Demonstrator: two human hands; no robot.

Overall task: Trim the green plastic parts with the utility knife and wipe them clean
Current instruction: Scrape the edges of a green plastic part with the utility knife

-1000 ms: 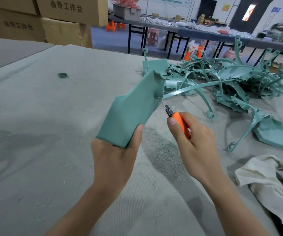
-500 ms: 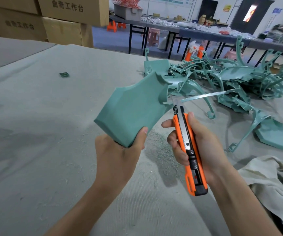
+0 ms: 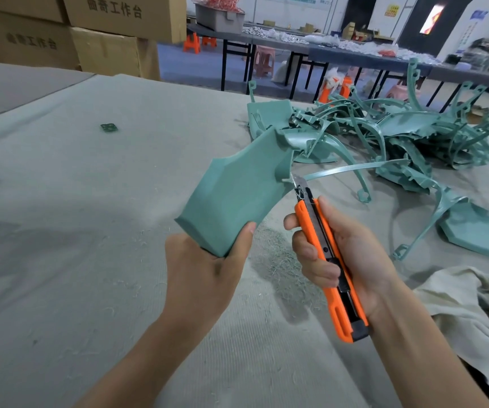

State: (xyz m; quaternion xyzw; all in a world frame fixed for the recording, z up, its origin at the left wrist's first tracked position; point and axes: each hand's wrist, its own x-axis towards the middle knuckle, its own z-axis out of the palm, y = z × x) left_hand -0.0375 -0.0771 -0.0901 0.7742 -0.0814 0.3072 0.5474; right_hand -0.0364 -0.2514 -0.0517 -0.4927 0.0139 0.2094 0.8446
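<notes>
Above the felt table (image 3: 60,201), the left hand (image 3: 205,275) grips a green part (image 3: 237,195); at its 3 o'clock edge, the right hand (image 3: 352,254) holds the utility knife (image 3: 328,260), blade touching.

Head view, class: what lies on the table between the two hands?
A heap of fine pale shavings lies on the grey table cover between the left hand and the right hand, seen in the head view.

upper cardboard box (image 3: 125,13) — dark print on its front face reads 曲奇工作台. lower cardboard box (image 3: 31,47), to the left of it — the same five characters, 曲奇工作台, in fainter print. yellow wall sign (image 3: 392,10) and blue wall sign (image 3: 479,15), far back: lettering too small to read.
</notes>
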